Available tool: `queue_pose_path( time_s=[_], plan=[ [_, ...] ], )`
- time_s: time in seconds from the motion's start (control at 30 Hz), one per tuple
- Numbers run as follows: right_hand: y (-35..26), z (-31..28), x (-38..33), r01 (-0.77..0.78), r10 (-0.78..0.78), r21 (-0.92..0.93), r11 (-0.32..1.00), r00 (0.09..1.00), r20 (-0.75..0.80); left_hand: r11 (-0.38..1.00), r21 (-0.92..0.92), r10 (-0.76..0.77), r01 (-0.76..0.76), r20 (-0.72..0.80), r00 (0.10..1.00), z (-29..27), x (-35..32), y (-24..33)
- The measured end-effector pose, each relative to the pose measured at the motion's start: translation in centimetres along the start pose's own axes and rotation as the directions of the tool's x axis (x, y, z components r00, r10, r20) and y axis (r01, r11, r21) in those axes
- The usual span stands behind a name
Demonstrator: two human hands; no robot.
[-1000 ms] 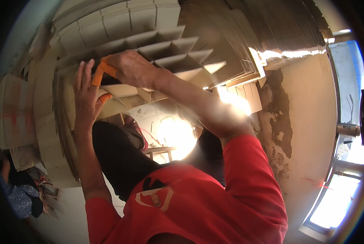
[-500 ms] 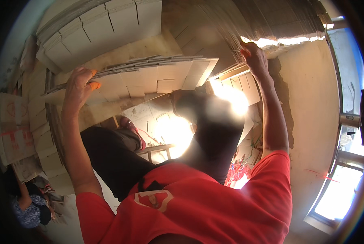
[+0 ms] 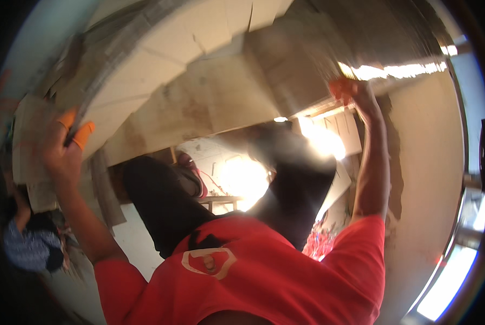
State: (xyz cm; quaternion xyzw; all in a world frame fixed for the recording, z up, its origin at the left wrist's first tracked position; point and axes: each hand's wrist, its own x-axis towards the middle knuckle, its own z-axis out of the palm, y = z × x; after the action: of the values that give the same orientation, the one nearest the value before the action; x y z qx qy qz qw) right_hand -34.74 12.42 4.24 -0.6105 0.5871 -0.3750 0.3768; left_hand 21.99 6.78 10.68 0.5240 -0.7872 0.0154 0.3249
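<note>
At the left, my left hand (image 3: pixel 61 149), with orange covers on the thumb and a finger, pinches the near end of slotted pale cardboard pieces (image 3: pixel 139 89). These slant from the hand up toward the top of the view and are smeared by motion. My right hand (image 3: pixel 356 96) is at the right, beside the edge of a brown layered cardboard stack (image 3: pixel 383 32). Its fingers are curled and blurred, and what they hold, if anything, does not show. A wooden board (image 3: pixel 199 103) stretches between the hands, beyond my knees.
Bright light glares on the floor between my legs (image 3: pixel 172 206) and near the right knee. A red tangle (image 3: pixel 319 244) lies by my right side. Another person (image 3: pixel 31 246) is at the lower left. A pale wall (image 3: pixel 427 162) and windows (image 3: pixel 451 281) stand at the right.
My left hand has moved left and slightly nearer me. The cardboard row along the board's near side has left that place, baring the wood. My right hand is slightly farther right and lower.
</note>
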Motion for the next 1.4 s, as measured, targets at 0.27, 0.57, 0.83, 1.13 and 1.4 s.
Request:
queue_pose_path(
  time_s=[0.27,0.57,0.83,1.13,1.4],
  plan=[
    [3.4,2.2,1.9,-0.140,-0.250,-0.891,0.432,0.931,-0.267,0.796,0.604,0.133,-0.034,-0.121,0.984,-3.9,1.9,-7.1],
    [5.0,5.2,4.8,-0.201,-0.126,-0.959,0.199,0.965,-0.228,0.512,0.851,-0.252,0.119,0.016,0.968,4.1,-0.9,-17.4],
    [4.4,4.5,4.6,-0.232,-0.030,-0.935,0.269,0.968,-0.249,0.591,0.795,-0.332,0.136,0.086,0.939,9.2,-7.9,-19.8],
    [7.6,1.1,5.7,-0.251,-0.050,-0.850,0.463,0.950,-0.307,0.755,0.497,-0.577,0.428,0.195,0.793,7.7,-9.8,-17.9],
    [7.5,1.5,5.5,-0.165,-0.250,-0.708,0.687,0.861,-0.444,0.928,0.190,-0.360,0.320,0.247,0.900,12.4,1.1,-8.0]
  ],
)
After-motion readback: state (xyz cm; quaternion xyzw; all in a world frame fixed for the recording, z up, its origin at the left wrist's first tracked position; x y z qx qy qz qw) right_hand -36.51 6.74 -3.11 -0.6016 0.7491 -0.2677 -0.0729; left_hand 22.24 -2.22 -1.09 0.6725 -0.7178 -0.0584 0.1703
